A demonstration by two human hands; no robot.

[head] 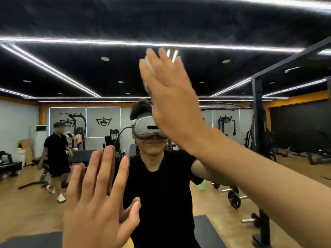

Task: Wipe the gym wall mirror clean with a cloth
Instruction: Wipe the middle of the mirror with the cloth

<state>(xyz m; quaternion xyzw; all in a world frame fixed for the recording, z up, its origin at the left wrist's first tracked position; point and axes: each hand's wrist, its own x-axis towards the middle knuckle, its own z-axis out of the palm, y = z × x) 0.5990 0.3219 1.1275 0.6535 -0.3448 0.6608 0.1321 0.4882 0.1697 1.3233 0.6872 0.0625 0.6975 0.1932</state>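
The wall mirror (53, 68) fills the whole view and reflects the gym and me. My right hand (172, 97) is raised high, fingers straight, pressing a pale cloth (148, 72) flat against the glass; only a thin edge of the cloth shows at the left of the fingers. My left hand (100, 199) is lower, fingers straight and spread, palm flat on the mirror and holding nothing.
Everything else is reflection: a person in black (55, 158) walking at the left, benches, a black rack (259, 140) at the right, weight plates and a barbell (232, 196) on the wooden floor, dark mats below.
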